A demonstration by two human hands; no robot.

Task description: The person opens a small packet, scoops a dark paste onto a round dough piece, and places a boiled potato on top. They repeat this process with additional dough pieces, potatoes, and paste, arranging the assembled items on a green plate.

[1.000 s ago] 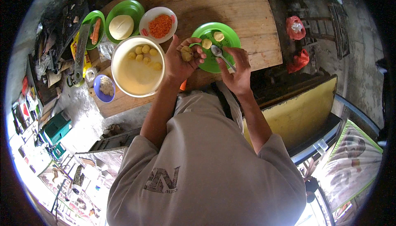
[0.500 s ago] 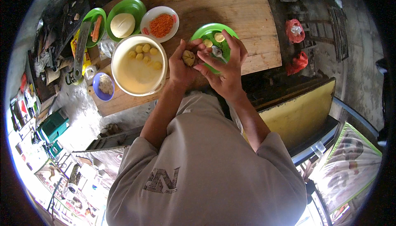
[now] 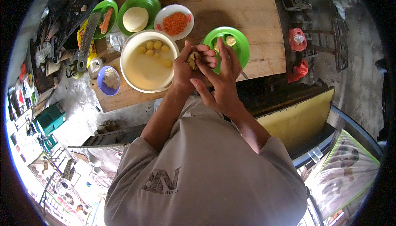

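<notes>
On table (image 3: 258, 18), white bucket (image 3: 133, 46): yellow balls (image 3: 157, 44); left hand (image 3: 183, 71) cupping dough (image 3: 191, 62), right hand (image 3: 225, 82) loose against it

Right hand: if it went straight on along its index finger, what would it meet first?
Probably the yellowish dough piece cupped in the left hand; the right hand's index fingertip appears right at it, though depth from this one view leaves actual contact unclear.

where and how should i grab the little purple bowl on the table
I'd take the rim of the purple bowl with a pinch grip from its left side. It is round, shows no handle, and the crumbly white contents leave more bare wall on that side. The large white pot crowds its right. Keeping it level seems wise.
</notes>
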